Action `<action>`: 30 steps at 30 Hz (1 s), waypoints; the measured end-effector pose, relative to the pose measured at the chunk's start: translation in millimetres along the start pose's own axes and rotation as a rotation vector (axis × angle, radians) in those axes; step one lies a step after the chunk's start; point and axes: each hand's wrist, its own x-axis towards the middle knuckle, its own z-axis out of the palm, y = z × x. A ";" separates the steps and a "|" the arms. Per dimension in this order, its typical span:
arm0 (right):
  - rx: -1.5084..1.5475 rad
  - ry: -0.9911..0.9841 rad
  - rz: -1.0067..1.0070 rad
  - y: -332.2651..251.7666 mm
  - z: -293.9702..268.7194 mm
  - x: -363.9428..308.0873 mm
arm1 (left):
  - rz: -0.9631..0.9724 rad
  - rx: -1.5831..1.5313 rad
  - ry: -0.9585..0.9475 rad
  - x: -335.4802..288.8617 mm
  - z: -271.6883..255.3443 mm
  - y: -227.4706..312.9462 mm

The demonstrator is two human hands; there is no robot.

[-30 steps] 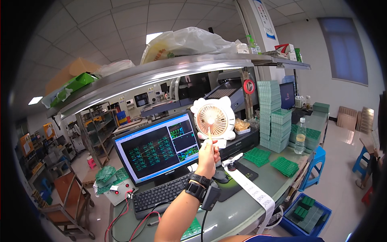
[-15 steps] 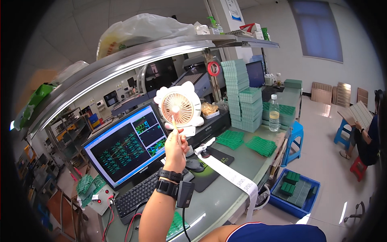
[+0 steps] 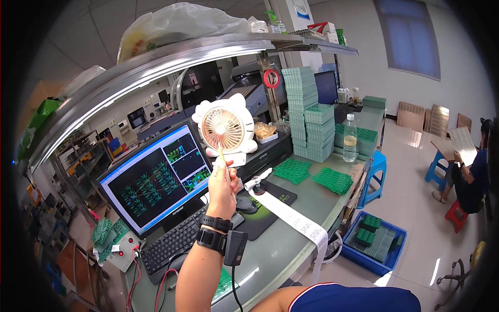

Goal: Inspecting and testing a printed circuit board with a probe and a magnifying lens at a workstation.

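My left hand [image 3: 222, 184] is raised in front of the desk, its fingers closed around a thin pale stick-like tool with a yellowish tip [image 3: 221, 154]. The tool points up toward a white cat-shaped fan [image 3: 244, 130]; whether they touch I cannot tell. Two black bands [image 3: 212, 239] and a black box with a cable [image 3: 235, 248] sit at the wrist. Left of the hand stands a monitor [image 3: 150, 187] showing a circuit layout, with a black keyboard [image 3: 166, 249] below. A mouse [image 3: 246, 205] lies right of the wrist. My right hand is out of view.
A white label strip [image 3: 291, 221] crosses the mouse pad [image 3: 275, 196] and hangs over the desk edge. Tall stacks of green boards [image 3: 301, 104] and a bottle [image 3: 350, 140] stand behind. A blue bin [image 3: 377, 244] is on the floor. Another person [image 3: 475, 166] sits far right, holding a panel.
The whole view has shifted slightly, so the desk and fan sit a little higher and further left. My left hand keeps its grip on the tool. The seated person's panel looks differently tilted.
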 end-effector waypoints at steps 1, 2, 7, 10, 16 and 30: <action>0.005 0.001 0.005 -0.2 -0.1 0.3 | -0.003 -0.006 0.003 -0.4 -2.4 -0.7; 0.005 0.005 0.005 0.3 0.2 0.5 | -0.002 -0.008 0.007 -0.9 -4.2 -0.9; 0.014 0.012 0.007 -0.8 -0.2 0.5 | -0.003 0.002 -0.002 -3.2 -9.5 -0.8; 0.026 0.021 0.010 0.2 0.6 -1.0 | -0.003 -0.033 0.004 -1.0 -11.8 -2.4; 0.035 0.016 0.002 3.4 0.2 -2.1 | 0.001 -0.059 0.001 2.0 -21.9 -9.5; 0.113 -0.224 0.167 24.2 20.8 28.7 | -0.023 -0.032 -0.008 9.1 -23.0 -29.1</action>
